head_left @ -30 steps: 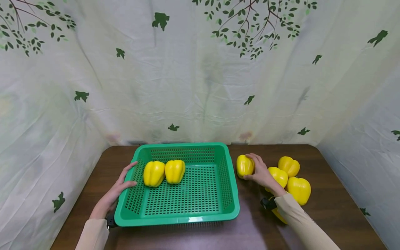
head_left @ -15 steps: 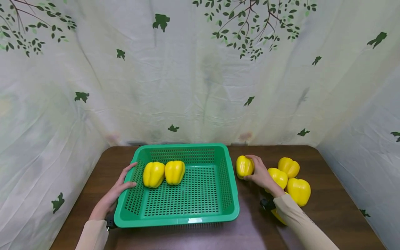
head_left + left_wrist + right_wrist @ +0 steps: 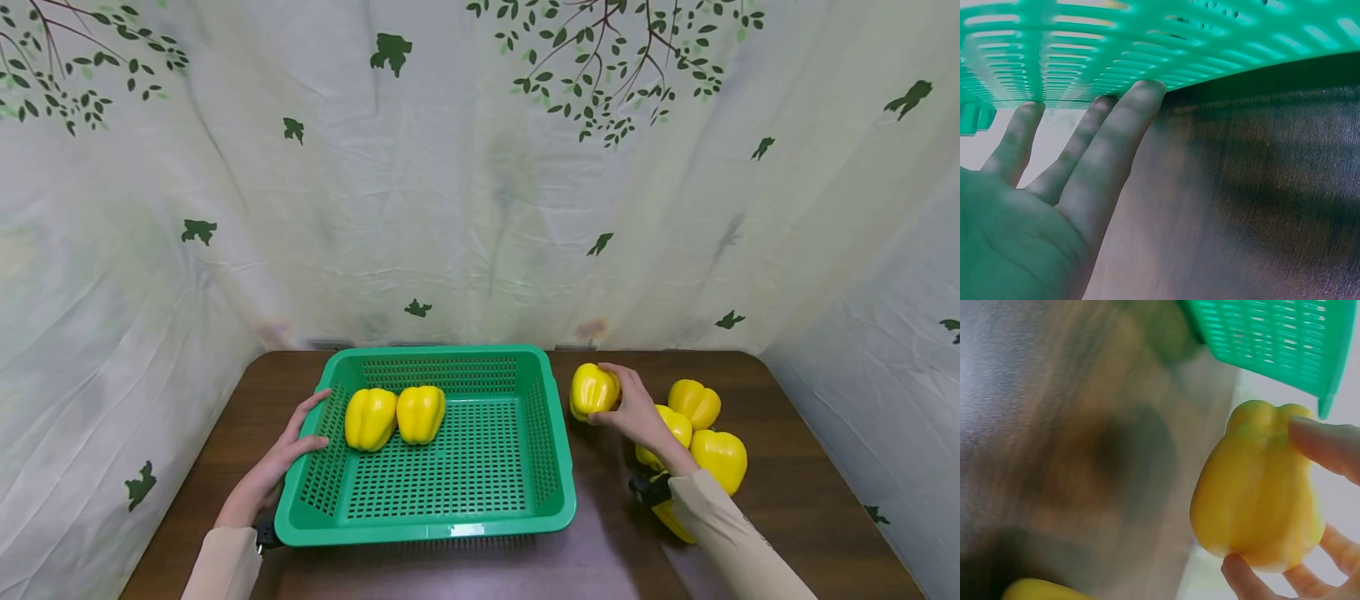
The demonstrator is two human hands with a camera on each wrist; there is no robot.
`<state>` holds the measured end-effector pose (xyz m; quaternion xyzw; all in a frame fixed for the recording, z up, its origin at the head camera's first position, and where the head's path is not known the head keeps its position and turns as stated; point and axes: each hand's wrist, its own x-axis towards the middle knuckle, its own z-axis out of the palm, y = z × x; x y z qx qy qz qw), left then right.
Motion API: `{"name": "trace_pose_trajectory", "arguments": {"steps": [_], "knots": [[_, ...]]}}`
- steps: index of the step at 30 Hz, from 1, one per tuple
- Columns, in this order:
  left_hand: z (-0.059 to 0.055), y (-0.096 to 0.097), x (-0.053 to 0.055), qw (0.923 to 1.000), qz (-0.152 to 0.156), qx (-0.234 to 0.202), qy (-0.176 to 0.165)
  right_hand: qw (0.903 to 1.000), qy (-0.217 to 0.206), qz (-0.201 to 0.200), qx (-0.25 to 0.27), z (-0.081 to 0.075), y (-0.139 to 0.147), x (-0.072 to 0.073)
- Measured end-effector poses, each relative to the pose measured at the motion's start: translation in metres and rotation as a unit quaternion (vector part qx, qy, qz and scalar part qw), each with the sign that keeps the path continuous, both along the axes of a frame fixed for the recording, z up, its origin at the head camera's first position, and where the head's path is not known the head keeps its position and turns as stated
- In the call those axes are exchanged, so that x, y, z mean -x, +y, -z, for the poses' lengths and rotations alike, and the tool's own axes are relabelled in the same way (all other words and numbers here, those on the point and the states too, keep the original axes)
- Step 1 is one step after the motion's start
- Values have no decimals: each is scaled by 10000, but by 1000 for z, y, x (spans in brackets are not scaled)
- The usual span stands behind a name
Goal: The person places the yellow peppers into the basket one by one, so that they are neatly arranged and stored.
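My right hand (image 3: 636, 408) grips a yellow bell pepper (image 3: 595, 392) right of the green basket (image 3: 450, 528). In the right wrist view the thumb and fingers surround this bell pepper (image 3: 1257, 494), which hangs above the table with its shadow apart from it. My left hand (image 3: 277, 458) holds the basket's left side, thumb and a finger over the rim. From the left wrist, other fingers (image 3: 1107, 150) reach up against the slotted outer wall (image 3: 1079, 56). Two yellow bell peppers (image 3: 370, 419) lie side by side in the basket's left half.
Several more yellow bell peppers (image 3: 718, 460) are clustered at the right, one partly under the right forearm. The brown wooden table (image 3: 810, 517) meets a leaf-printed curtain (image 3: 480, 208) along its far edge.
The right hand has raised the bell pepper off the table and shifted it slightly to the right. The left hand and the basket stay where they were.
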<state>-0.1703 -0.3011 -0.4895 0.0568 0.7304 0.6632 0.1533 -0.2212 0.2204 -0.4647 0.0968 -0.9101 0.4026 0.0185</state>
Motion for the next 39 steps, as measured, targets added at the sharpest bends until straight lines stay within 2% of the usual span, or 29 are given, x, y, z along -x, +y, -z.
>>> {"name": "trace_pose_trajectory", "arguments": {"steps": [11,27,39], "knots": [[0,0,0,10000,-3,-9,-15,9996,138,-126,213,-24,1,-6],[-1,0,0,10000,-27,-17,-74,9948,260,-629,754,-54,-18,-11],[0,0,0,10000,-17,8,-32,9907,369,-932,924,-59,-35,-11]]}}
